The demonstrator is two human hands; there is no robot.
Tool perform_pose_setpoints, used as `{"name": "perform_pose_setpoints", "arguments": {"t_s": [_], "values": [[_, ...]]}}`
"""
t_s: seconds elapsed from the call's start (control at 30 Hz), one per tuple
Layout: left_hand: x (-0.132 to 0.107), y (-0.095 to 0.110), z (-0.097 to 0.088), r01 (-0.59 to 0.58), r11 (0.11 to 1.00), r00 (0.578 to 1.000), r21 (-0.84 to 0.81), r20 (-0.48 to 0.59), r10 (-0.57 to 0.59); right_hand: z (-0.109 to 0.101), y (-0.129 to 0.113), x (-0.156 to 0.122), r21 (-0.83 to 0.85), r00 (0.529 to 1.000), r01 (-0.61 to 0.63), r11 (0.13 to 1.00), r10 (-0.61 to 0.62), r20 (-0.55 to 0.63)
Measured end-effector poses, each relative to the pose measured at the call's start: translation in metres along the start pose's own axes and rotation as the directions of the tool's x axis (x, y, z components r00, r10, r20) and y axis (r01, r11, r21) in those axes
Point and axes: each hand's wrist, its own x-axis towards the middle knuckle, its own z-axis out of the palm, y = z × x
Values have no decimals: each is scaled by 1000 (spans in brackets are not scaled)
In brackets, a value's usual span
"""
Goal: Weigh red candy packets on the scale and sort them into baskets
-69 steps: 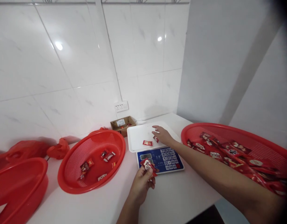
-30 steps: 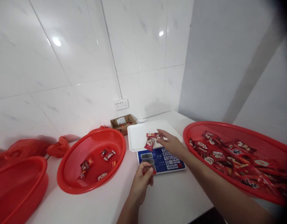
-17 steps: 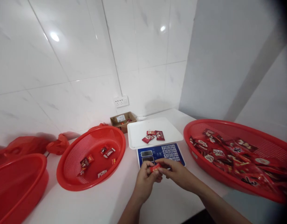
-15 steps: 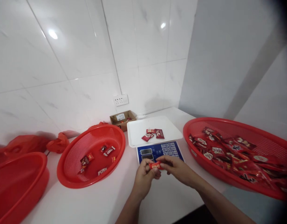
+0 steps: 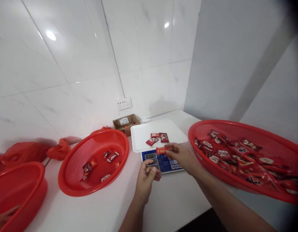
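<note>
Red packet (image 5: 161, 150) pinched in right hand (image 5: 184, 158) over scale (image 5: 151, 162), left hand (image 5: 144, 180) loosely curled, thumb apart, nearby, three packets (image 5: 164, 137) on tray (image 5: 140, 137) beyond, red baskets (image 5: 71, 161) either side.

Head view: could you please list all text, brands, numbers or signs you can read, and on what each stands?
"0", faintly, on a key of the scale; other markings blurred.
Yellow characters on the packet in the right hand: too blurred.
Print on the wrappers on the tray and in the red baskets: too blurred.
Box label: too small.
</note>
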Motion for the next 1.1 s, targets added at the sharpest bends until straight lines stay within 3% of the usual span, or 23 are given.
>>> {"name": "perform_pose_setpoints", "arguments": {"t_s": [0.1,0.17,0.3,0.43,0.57,0.67,0.77,0.93,1.1], "values": [[2,-1,-3,0,1000,1000,14,2,0,-4,-9,24,-69,991,68,995,-75,-110],[3,-1,-4,7,1000,1000,24,13,-7,-5,-12,29,-232,981,111,966,-143,-128],[5,-1,-6,16,999,1000,42,18,-16,-23,-12,9,-575,948,255,777,-317,-8],[7,-4,-7,34,997,999,69,0,-34,-83,-18,-15,-795,962,211,568,-266,66],[6,-7,-3,66,992,996,111,46,-72,-157,-16,-14,-906,999,32,422,-18,27],[3,-7,1,73,987,994,143,70,-84,-182,1,-4,-896,971,32,443,199,133],[2,-8,1,59,983,996,174,53,-69,-177,24,6,-887,923,46,459,321,213],[8,-13,-6,40,984,999,175,-4,-40,-166,46,23,-884,950,130,449,199,241],[10,-17,-8,45,981,999,188,-5,-45,-203,39,49,-903,984,4,429,159,80]]}}
